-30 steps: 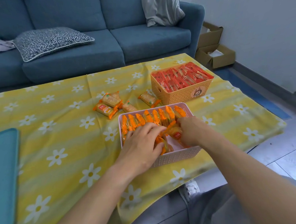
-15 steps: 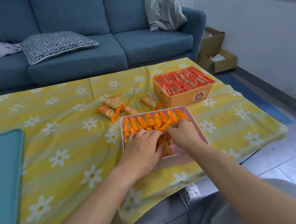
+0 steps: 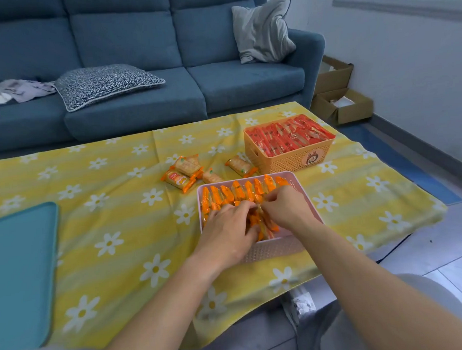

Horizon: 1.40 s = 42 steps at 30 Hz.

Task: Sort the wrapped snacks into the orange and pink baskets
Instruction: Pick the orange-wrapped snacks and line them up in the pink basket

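Orange-wrapped snacks (image 3: pixel 241 194) stand packed in the pink basket (image 3: pixel 276 248) on the desk (image 3: pixel 119 207); left hand (image 3: pixel 227 228) curls round a few, right hand (image 3: pixel 285 209) pinches one wrapper. Light, crinkly, probably slippery stuff with brittle crackers inside, so pinching the sealed ends looks safest tbh.

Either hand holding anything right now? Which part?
Yes: left hand grips a clump of orange-wrapped snacks from above in the pink basket; right hand pinches one wrapper's top edge.

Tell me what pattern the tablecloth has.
The tablecloth is yellow-striped with white daisies; head view shows it.
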Tool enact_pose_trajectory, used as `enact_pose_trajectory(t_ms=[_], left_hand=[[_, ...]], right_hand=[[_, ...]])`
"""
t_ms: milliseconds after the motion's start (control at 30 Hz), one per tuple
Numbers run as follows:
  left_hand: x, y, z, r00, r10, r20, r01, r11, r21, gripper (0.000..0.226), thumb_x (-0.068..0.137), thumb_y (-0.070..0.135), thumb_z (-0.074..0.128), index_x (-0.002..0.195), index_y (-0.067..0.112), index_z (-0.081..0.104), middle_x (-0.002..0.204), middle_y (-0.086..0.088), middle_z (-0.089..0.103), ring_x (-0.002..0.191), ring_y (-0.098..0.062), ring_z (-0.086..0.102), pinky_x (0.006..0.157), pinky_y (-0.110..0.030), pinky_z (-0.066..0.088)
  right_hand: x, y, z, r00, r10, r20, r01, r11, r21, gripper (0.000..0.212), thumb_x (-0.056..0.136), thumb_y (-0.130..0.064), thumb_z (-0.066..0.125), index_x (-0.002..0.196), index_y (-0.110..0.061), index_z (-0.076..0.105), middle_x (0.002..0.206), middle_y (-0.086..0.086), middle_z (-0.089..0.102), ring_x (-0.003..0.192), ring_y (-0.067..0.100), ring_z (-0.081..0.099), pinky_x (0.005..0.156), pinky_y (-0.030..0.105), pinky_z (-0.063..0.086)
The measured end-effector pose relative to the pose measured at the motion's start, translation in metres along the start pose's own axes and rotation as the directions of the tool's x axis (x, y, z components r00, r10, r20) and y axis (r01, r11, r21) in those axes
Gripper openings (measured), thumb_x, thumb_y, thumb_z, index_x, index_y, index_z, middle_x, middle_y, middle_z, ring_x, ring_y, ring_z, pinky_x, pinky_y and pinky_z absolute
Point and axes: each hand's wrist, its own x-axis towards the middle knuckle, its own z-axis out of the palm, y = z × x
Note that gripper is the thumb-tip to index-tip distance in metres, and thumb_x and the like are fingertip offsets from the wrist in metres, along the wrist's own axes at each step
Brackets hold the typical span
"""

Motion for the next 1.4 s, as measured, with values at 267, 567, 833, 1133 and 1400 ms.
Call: enact_pose_trajectory(t_ms=[267,567,833,1133,1400], left_hand=[[-0.003,-0.031,-0.024,0.858,-0.354,-0.372,0.234,0.914,-0.330,0.038,0.087,0.025,0.063,0.125,0.024,0.061,0.123,0.001,0.065,0.113,-0.025,0.058,0.098,-0.042,0.048],[-0.009,-0.037,-0.012,0.782,-0.608,0.139,0.538,0.543,-0.645,0.037,0.071,0.044,0.057,0.093,0.018,0.072,0.086,-0.001,0.077,0.084,-0.025,0.072,0.087,-0.048,0.057],[0.029,0.003,0.000,0.858,-0.482,0.178,0.427,0.475,-0.770,0.030,0.073,0.032,0.062,0.092,0.012,0.074,0.083,-0.004,0.078,0.078,-0.024,0.073,0.085,-0.045,0.057],[0.067,-0.046,-0.012,0.819,-0.569,0.072,0.471,0.596,-0.650,0.022,0.079,0.038,0.063,0.094,0.023,0.067,0.093,0.001,0.071,0.088,-0.023,0.066,0.074,-0.034,0.049],[0.122,-0.143,-0.030,0.949,-0.299,-0.101,0.314,0.928,0.200,0.058,0.090,0.008,0.054,0.139,0.038,0.043,0.151,0.007,0.042,0.135,-0.028,0.039,0.103,-0.043,0.043]], right_hand=[[-0.006,0.016,-0.032,0.962,-0.029,-0.270,0.025,0.999,-0.021,0.024,0.079,-0.022,0.050,0.089,-0.017,0.072,0.088,0.005,0.071,0.084,0.028,0.065,0.073,0.038,0.054],[-0.001,0.030,-0.038,0.994,0.098,-0.042,-0.099,0.995,-0.012,0.027,0.082,-0.034,0.059,0.089,-0.009,0.058,0.085,0.011,0.064,0.075,0.030,0.061,0.056,0.033,0.041],[0.018,0.033,-0.074,0.973,0.153,-0.174,-0.166,0.984,-0.062,0.035,0.079,-0.030,0.055,0.106,-0.008,0.052,0.099,0.010,0.059,0.095,0.037,0.062,0.077,0.041,0.052],[0.033,-0.006,-0.062,0.971,-0.159,-0.178,0.095,0.942,-0.321,0.052,0.094,-0.038,0.053,0.140,-0.014,0.052,0.139,0.011,0.053,0.125,0.032,0.048,0.098,0.047,0.047],[0.138,-0.089,0.023,0.938,-0.148,0.313,0.275,0.867,-0.415,0.043,0.095,-0.020,0.052,0.136,-0.004,0.051,0.136,0.022,0.056,0.119,0.038,0.057,0.089,0.040,0.051]])
